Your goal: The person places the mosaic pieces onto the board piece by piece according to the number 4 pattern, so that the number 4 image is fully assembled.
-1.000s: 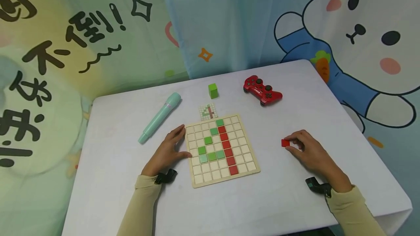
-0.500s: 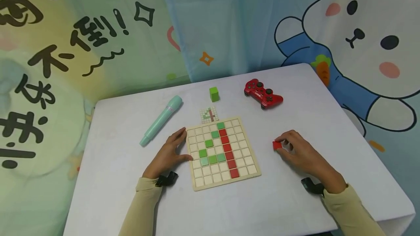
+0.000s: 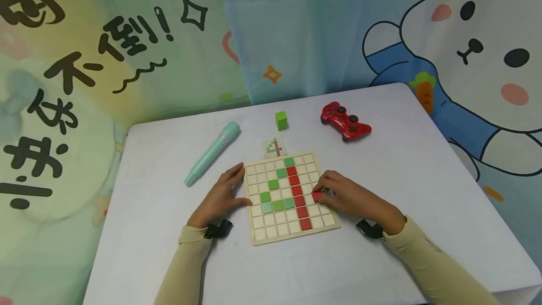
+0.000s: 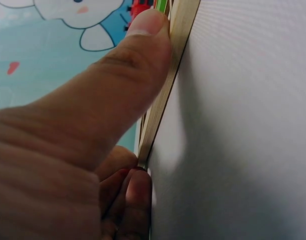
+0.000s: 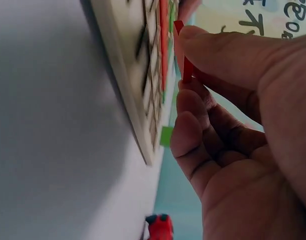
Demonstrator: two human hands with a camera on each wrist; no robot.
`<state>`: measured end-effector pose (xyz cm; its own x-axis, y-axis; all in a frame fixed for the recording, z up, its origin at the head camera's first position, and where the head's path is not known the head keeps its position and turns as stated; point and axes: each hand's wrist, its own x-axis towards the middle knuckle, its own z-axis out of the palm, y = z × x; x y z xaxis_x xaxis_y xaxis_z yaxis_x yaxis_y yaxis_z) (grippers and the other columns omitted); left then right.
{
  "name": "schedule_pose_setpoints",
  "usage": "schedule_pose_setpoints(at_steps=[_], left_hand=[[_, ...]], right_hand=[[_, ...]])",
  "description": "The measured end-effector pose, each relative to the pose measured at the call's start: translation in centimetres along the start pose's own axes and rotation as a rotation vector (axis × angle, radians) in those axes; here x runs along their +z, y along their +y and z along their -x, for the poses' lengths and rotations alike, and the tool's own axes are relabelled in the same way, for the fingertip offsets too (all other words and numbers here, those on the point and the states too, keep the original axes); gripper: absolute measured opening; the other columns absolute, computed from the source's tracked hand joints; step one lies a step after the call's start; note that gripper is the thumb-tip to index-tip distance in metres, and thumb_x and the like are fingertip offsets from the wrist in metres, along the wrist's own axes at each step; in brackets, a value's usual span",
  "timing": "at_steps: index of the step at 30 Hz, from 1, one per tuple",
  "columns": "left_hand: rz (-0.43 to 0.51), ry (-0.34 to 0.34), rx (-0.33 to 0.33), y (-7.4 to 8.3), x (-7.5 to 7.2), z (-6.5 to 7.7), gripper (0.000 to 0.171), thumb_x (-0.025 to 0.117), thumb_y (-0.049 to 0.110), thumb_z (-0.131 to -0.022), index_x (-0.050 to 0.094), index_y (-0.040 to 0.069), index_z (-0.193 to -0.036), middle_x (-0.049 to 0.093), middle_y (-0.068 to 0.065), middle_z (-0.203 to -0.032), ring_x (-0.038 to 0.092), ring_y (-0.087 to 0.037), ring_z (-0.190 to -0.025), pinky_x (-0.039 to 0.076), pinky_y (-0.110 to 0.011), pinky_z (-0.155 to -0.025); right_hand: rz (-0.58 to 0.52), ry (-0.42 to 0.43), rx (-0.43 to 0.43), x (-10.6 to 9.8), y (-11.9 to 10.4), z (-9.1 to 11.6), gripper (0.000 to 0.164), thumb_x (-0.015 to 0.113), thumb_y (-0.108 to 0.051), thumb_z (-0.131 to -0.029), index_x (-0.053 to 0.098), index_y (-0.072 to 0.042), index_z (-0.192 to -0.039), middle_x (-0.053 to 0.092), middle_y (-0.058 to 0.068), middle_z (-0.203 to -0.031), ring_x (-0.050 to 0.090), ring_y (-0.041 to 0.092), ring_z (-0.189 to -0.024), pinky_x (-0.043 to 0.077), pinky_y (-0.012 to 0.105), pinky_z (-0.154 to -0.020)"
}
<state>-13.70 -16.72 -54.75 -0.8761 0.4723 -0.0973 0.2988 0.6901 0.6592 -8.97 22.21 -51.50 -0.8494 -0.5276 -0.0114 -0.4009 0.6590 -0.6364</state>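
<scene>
A square wooden grid board [image 3: 296, 237] lies on the table, with red tiles in one column and green tiles in a bent line beside it. My left hand [image 3: 222, 196] rests along the board's left edge. In the left wrist view its thumb [image 4: 128, 70] lies straight against the rim, with the other fingertips farther along near the corner. Over the right part of the board, my right hand [image 3: 345, 196] pinches a red tile [image 3: 317, 196] between thumb and fingers. The right wrist view shows this tile [image 5: 182, 55] tilted on edge, apart from the board's surface.
Behind the board lies a small pattern card [image 3: 274, 148], with a green cube [image 3: 281, 120] farther back. A mint-green tube-shaped case [image 3: 213, 153] lies left, and a red game controller [image 3: 345, 122] back right. A printed curtain [image 3: 288, 36] hangs behind the white table [image 3: 262, 276].
My right hand has moved left with the red tile, from the bare table right of the board to over its right side. The left hand stays at the board's edge.
</scene>
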Motion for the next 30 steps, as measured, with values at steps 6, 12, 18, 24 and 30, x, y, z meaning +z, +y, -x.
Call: schedule_pose_setpoints(at_steps=[6,12,18,24,30], left_hand=[[0.01,-0.013,-0.012,0.3,0.2,-0.1,0.112,0.094,0.036,-0.08,0.03,0.007,-0.167,0.026,-0.007,-0.179,0.025,-0.036,-0.166,0.032,-0.054,-0.132],[0.002,-0.006,-0.006,0.2,0.2,-0.2,0.112,0.094,0.036,-0.079,0.03,0.007,-0.167,0.027,-0.007,-0.179,0.025,-0.036,-0.166,0.032,-0.053,-0.132],[-0.003,-0.007,0.0,-0.1,0.2,0.0,0.112,0.094,0.036,-0.079,0.031,0.006,-0.167,0.027,-0.008,-0.178,0.026,-0.036,-0.165,0.033,-0.053,-0.131],[-0.006,0.008,0.008,-0.4,0.1,0.0,0.112,0.094,0.037,-0.079,0.031,0.005,-0.166,0.027,-0.008,-0.178,0.027,-0.036,-0.165,0.033,-0.054,-0.131],[0.007,0.006,0.007,-0.3,0.1,0.0,0.111,0.094,0.035,-0.079,0.031,0.005,-0.166,0.027,-0.009,-0.178,0.026,-0.037,-0.165,0.033,-0.056,-0.13]], right_hand=[[-0.048,-0.077,0.036,1.2,0.3,-0.4,0.021,0.078,-0.02,-0.099,0.074,-0.017,-0.119,0.064,-0.005,-0.121,0.058,0.011,-0.109,0.057,0.025,-0.091],[-0.054,-0.072,0.004,1.5,0.4,-0.8,0.017,0.078,-0.021,-0.099,0.074,-0.018,-0.116,0.063,-0.006,-0.118,0.059,0.01,-0.108,0.058,0.028,-0.093],[-0.056,-0.091,0.004,1.6,0.2,-1.4,0.014,0.079,-0.019,-0.098,0.072,-0.016,-0.111,0.062,-0.005,-0.115,0.059,0.009,-0.104,0.057,0.027,-0.09],[-0.085,-0.106,0.03,1.5,0.1,-2.2,0.011,0.081,-0.019,-0.097,0.073,-0.019,-0.104,0.063,-0.008,-0.113,0.061,0.008,-0.101,0.055,0.025,-0.089],[-0.08,-0.119,0.035,1.4,0.3,-2.1,0.02,0.081,-0.02,-0.096,0.072,-0.015,-0.114,0.063,-0.004,-0.114,0.058,0.01,-0.098,0.055,0.025,-0.086]])
